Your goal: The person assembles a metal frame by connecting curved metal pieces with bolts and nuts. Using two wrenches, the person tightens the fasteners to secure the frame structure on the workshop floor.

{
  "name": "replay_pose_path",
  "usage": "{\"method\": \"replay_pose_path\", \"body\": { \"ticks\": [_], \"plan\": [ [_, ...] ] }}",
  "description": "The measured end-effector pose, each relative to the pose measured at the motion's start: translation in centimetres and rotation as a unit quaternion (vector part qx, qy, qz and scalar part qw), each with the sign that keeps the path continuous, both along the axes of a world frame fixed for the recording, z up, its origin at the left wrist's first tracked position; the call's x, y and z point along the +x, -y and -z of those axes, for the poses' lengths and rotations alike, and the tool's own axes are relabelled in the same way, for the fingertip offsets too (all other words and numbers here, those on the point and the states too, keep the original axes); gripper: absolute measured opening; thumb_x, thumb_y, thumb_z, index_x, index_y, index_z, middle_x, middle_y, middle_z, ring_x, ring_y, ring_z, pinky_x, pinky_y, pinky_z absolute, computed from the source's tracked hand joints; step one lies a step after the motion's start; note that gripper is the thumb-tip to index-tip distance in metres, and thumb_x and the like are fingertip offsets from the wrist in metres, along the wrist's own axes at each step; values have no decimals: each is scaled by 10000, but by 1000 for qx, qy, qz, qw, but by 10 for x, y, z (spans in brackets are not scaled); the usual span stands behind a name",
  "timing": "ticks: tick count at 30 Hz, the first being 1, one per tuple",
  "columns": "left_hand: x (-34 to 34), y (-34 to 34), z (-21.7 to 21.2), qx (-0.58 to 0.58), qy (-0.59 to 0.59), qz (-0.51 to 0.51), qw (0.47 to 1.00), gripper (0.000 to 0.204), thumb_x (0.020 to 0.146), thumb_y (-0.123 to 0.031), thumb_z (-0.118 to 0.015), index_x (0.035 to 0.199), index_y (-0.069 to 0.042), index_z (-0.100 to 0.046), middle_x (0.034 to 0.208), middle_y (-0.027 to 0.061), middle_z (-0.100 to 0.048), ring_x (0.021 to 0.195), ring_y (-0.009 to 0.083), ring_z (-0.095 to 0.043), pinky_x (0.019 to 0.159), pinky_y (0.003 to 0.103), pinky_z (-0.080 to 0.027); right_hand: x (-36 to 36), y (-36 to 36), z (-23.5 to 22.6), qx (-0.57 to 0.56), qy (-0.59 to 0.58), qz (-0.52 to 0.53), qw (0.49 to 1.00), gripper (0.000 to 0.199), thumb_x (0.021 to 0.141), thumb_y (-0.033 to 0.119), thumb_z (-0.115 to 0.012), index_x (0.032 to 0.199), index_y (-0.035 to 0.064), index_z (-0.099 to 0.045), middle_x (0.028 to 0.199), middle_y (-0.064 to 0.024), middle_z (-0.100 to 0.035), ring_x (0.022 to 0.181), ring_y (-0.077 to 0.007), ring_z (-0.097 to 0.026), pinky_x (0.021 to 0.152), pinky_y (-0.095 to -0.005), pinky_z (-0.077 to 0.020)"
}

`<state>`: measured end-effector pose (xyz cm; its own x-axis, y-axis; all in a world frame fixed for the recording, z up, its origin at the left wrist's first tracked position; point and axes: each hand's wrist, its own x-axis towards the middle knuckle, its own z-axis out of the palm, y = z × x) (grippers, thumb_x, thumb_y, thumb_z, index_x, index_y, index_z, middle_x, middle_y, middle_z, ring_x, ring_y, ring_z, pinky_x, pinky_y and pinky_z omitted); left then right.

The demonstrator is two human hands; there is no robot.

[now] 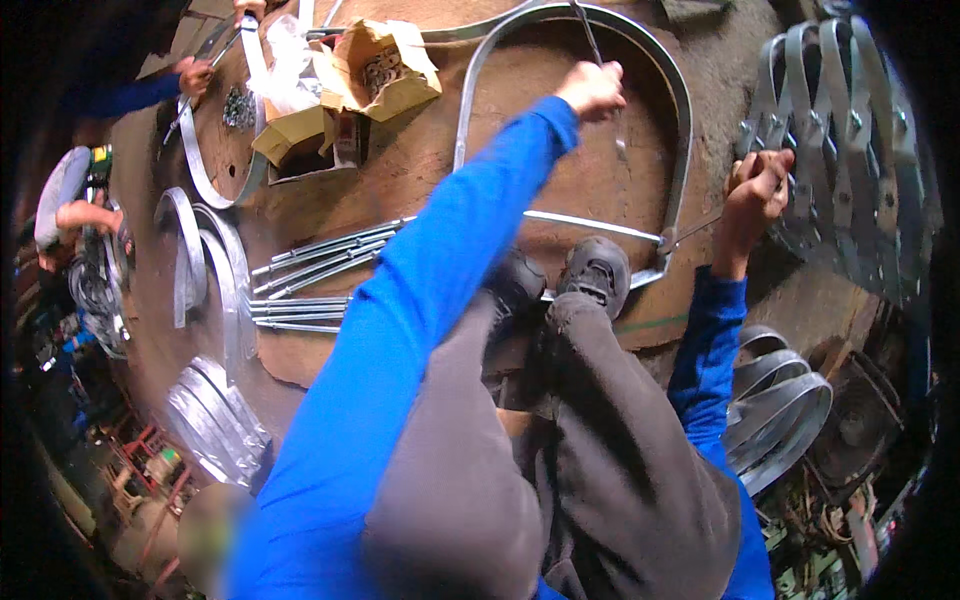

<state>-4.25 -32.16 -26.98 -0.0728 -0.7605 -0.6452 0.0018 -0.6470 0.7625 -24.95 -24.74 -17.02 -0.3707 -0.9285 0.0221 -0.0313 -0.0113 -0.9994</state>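
A large U-shaped galvanized metal band point(684, 110) lies on the brown board, with a straight rod point(590, 225) crossing its open end. Inside the curve, my left hand point(595, 92) is closed around a long thin metal tool point(587, 30); its exact kind is unclear. My right hand point(757, 195) grips a slim wrench-like tool point(700, 228), whose tip meets the bolted joint point(667, 241) at the band's lower right corner. The part inside the fist is hidden. My two shoes rest on the board below the rod.
Opened cardboard boxes point(300, 130) hold small metal fittings. Several threaded rods point(310, 311) lie left of my legs. Bent bands are stacked at left point(215, 420), lower right point(780, 400) and upper right point(860, 130). At upper left, another person's hand point(195, 76) holds a rod beside another band.
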Motion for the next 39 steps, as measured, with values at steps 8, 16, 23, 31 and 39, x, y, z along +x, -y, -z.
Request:
{"method": "replay_pose_path", "body": {
  "ticks": [8, 16, 23, 31, 39],
  "plan": [
    [194, -147, -11, -133, 118, -30, 984, 494, 993, -406, -467, 622, -80, -489, 568, -19, -451, 534, 99, -442, 534, 291, -408, 170, -44, 21, -52, 79, -102, 990, 402, 1006, 413, -434, 748, 107, -405, 606, 34, -373, 499, -42, -326, 438, -213, -247],
    [192, -175, 43, -64, 156, -18, 985, 588, 967, -524, -425, 656, -38, -534, 614, 37, -531, 588, 156, -481, 604, 350, -411, 270, -61, 67, -87, 67, -117, 987, 405, 1028, 400, -362, 746, 110, -358, 557, 21, -348, 445, -46, -305, 393, -219, -259],
    [191, -159, 31, -30, 265, 34, 963, 701, 959, -539, -366, 867, 101, -637, 849, 321, -628, 904, 426, -643, 805, 475, -480, 286, -85, 75, -64, 46, -145, 986, 410, 1007, 454, -382, 779, 114, -349, 552, 7, -339, 428, -61, -303, 379, -221, -275],
    [187, -165, 21, 3, 238, 42, 970, 672, 964, -526, -344, 821, 44, -669, 861, 292, -639, 885, 425, -638, 823, 496, -481, 278, -133, 71, -189, 98, -258, 943, 398, 1005, 434, -388, 858, 65, -365, 604, -16, -361, 481, -67, -306, 416, -236, -239],
    [183, -166, 16, 12, 213, 38, 976, 671, 960, -547, -343, 853, 30, -668, 846, 283, -640, 876, 438, -631, 793, 498, -484, 279, -118, 77, -86, 55, -182, 978, 451, 977, 529, -405, 832, 107, -343, 612, 4, -334, 480, -68, -306, 417, -245, -297]
  ]
}}
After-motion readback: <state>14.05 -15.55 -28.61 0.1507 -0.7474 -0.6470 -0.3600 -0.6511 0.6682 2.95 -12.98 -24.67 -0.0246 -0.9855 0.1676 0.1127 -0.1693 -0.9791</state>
